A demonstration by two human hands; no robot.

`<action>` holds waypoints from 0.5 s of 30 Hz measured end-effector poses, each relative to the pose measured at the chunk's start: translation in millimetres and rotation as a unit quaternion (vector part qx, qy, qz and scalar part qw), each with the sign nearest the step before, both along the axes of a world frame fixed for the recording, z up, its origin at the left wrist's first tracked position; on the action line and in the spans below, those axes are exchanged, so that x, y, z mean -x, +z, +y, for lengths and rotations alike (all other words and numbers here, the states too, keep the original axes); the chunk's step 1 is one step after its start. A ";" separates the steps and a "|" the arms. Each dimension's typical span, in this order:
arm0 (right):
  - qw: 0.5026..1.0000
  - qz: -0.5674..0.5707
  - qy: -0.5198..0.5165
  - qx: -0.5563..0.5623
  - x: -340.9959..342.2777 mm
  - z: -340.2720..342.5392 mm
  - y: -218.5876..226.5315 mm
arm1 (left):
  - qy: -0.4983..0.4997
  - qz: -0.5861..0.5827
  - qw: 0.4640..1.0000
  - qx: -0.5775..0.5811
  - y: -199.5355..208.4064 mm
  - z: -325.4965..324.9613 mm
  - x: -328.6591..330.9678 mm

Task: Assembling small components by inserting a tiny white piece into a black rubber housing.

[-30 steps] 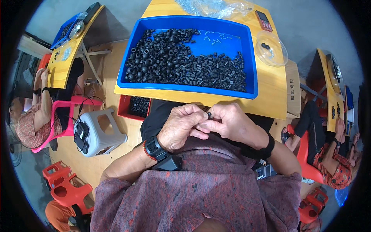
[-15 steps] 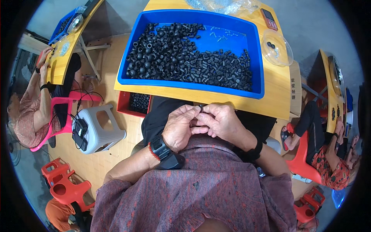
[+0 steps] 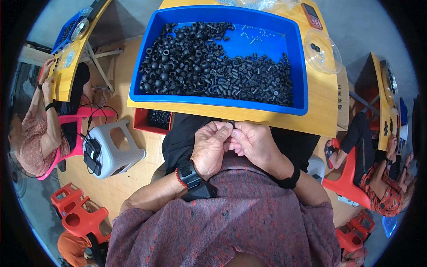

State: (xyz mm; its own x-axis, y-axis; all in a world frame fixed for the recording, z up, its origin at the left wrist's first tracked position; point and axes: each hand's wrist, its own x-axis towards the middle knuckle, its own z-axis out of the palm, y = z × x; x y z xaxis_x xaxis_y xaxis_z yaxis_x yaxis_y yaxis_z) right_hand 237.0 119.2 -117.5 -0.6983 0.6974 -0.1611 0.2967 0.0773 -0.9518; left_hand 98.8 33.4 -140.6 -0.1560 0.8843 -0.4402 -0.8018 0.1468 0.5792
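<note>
on the near side of the big blue tray (image 3: 213,101), closest of anything, is the wearer's purplish shirt (image 3: 222,218) with reddish flecks. between shirt and tray, the left hand (image 3: 209,144) is curled up narrow, thumb and finger pinched, with a black wrist device (image 3: 190,177) and a red beaded bracelet (image 3: 179,178) behind it. the right hand (image 3: 252,140) is pinched up pretty much the same, black band (image 3: 291,179) on that wrist. both seem to be gripping one small black part (image 3: 232,124), right where the two hands meet, just off the tray's near edge. it's mostly covered, so can't tell its exact shape.

lower than the tray, off its near left corner, there's a red bin (image 3: 140,119) with black bits (image 3: 159,118) in it. the tray sits on a yellow table (image 3: 318,111): rounded hollow black pieces (image 3: 173,66) heaped on its left, small black cylinders (image 3: 255,78) toward its right, a few tiny shiny bits (image 3: 253,36) near its far wall.

just right of the tray is a clear round dish (image 3: 329,66) with a couple of dark pieces (image 3: 315,47) in it, and past that a red phone (image 3: 312,17). beyond the tray's far edge, some crinkly clear plastic (image 3: 258,3). well off to the tray's left, past a grey stool (image 3: 116,153), another person (image 3: 40,138) sits at a second table (image 3: 66,84); someone else (image 3: 382,191) is at a table (image 3: 382,111) well off to its right.
</note>
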 end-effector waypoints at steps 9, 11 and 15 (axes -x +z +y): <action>0.996 0.044 0.001 -0.076 -3.4 -2.1 -15.7 | 0.014 0.117 0.993 0.031 3.7 1.5 -9.8; 0.990 0.052 -0.011 -0.131 -2.3 -2.5 -18.7 | 0.017 0.121 0.992 0.036 6.1 3.3 -10.7; 0.998 0.057 -0.027 -0.031 -5.7 -7.5 -18.6 | 0.029 0.129 0.990 0.057 11.8 7.2 -13.3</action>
